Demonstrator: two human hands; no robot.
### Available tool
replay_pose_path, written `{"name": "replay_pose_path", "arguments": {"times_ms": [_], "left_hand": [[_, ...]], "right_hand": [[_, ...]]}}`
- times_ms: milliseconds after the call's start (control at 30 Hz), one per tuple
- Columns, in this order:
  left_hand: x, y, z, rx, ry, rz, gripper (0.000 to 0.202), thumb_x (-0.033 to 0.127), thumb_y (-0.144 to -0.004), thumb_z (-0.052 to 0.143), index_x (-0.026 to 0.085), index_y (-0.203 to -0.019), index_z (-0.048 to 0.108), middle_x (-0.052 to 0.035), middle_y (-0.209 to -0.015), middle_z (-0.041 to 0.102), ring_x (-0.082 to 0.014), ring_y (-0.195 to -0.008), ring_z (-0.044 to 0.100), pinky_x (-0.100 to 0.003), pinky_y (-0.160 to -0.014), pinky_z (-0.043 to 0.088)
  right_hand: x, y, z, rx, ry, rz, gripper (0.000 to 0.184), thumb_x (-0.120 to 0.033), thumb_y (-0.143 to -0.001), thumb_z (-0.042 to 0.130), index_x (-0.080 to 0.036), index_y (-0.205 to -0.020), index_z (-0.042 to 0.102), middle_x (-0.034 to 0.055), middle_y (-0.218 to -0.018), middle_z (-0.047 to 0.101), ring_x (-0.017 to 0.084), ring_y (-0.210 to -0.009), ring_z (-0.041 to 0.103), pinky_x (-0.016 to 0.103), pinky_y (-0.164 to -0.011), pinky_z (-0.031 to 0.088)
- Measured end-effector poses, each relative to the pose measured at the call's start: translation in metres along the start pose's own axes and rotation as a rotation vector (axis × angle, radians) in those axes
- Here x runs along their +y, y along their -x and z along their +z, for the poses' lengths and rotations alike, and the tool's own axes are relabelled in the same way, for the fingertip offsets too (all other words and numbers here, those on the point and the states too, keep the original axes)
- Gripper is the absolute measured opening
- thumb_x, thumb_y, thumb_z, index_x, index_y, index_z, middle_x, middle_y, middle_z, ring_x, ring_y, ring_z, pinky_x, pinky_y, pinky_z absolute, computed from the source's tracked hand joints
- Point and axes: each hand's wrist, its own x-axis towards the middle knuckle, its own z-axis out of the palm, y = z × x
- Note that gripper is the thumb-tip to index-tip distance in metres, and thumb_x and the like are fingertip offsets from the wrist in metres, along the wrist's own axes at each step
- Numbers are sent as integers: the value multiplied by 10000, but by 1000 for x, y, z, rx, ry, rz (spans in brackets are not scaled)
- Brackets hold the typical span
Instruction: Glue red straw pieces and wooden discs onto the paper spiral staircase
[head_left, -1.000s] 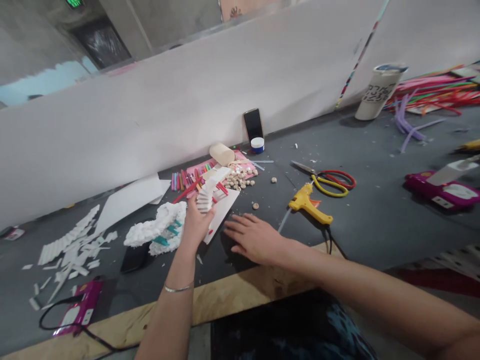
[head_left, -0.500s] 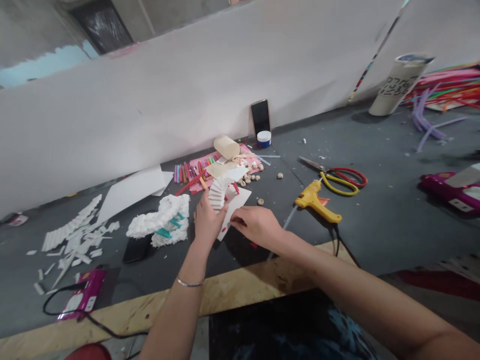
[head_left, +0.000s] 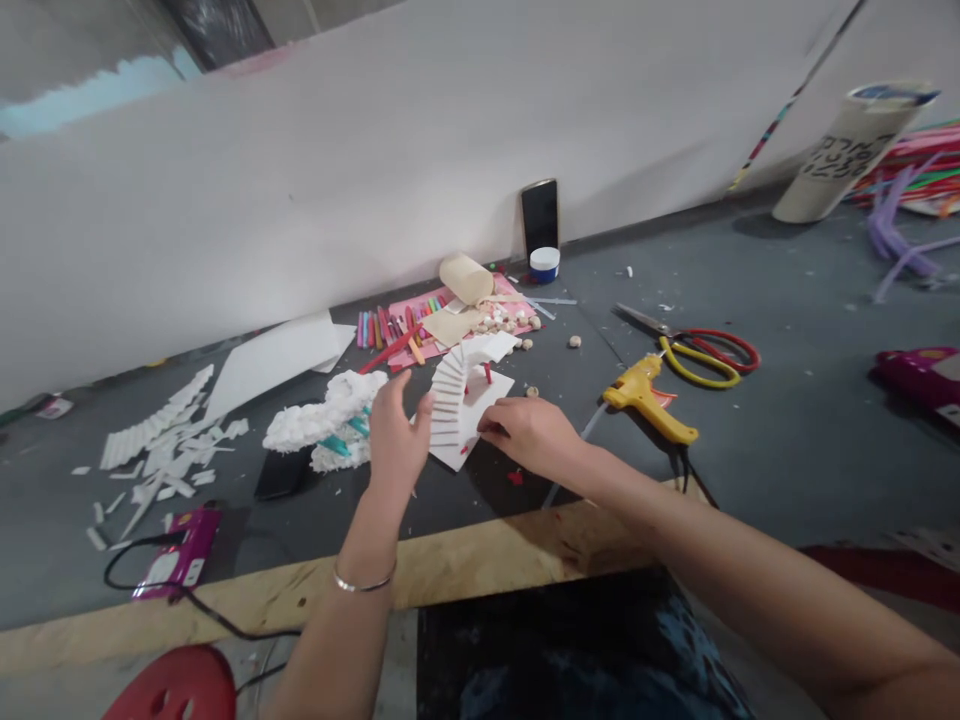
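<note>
A small white curved staircase model (head_left: 448, 400) stands on a white base board (head_left: 489, 398), with short red posts under its upper landing. Just left of the steps, my left hand (head_left: 399, 440) is open, thumb and fingers apart, with nothing in it. My right hand (head_left: 529, 432) has its fingertips pinched together at the right edge of the base, close to a red bit; whatever lies between them is hidden. Left of my left hand is a fluffy white model with teal posts (head_left: 322, 415), partly covering a dark phone (head_left: 281, 472).
To the right lie a yellow glue gun (head_left: 641, 393) and scissors (head_left: 705, 358). Crayons (head_left: 386, 325), a cardboard roll (head_left: 466, 278) and wooden beads (head_left: 574, 342) lie behind. White foam scraps (head_left: 165, 450) and a purple device with a cable (head_left: 184, 550) are on the left.
My left hand has let go of the staircase model and moved left, its fingers spreading. The model now rests with its steps uncovered. My right hand stays pinched at the base's edge.
</note>
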Motion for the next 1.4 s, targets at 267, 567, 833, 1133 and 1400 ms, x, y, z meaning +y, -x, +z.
{"name": "replay_pose_path", "arguments": {"times_ms": [267, 567, 833, 1133, 1400], "left_hand": [[2, 39, -44, 44, 44, -157, 276, 381, -926, 507, 181, -1009, 679, -62, -913, 704, -177, -800, 643, -279, -706, 490], [-12, 70, -39, -211, -185, -205, 208, 329, -926, 506, 199, -928, 668, -50, -848, 688, -196, -790, 627, -287, -710, 455], [2, 50, -29, -418, -558, -240, 294, 459, -943, 492, 201, -925, 633, -90, -970, 673, -260, -943, 634, -302, -626, 415], [4, 44, -27, -459, -546, -321, 223, 335, -961, 423, 194, -940, 595, -86, -990, 663, -255, -959, 638, -308, -629, 415], [0, 44, -24, -456, -461, -383, 141, 234, -939, 421, 195, -880, 542, -79, -869, 665, -227, -809, 650, -296, -602, 353]], "right_hand": [[-10, -14, 18, -73, 71, -213, 122, -277, -901, 618, -216, -955, 710, 26, -922, 733, 188, -867, 650, 293, -753, 359], [0, -3, 14, -132, 154, -258, 137, -236, -948, 558, -165, -908, 668, 65, -946, 713, 203, -909, 634, 311, -784, 350], [74, -9, -43, 95, 281, 146, 146, -160, -895, 552, -183, -984, 665, 78, -979, 682, 212, -874, 614, 291, -708, 376], [71, -15, -31, -51, 164, -55, 225, -191, -940, 529, -182, -1127, 653, 97, -1146, 637, 206, -1062, 600, 306, -913, 430], [76, -18, -13, -77, 177, -41, 201, -127, -906, 545, -172, -1030, 696, 88, -1016, 663, 185, -984, 617, 262, -841, 444]]}}
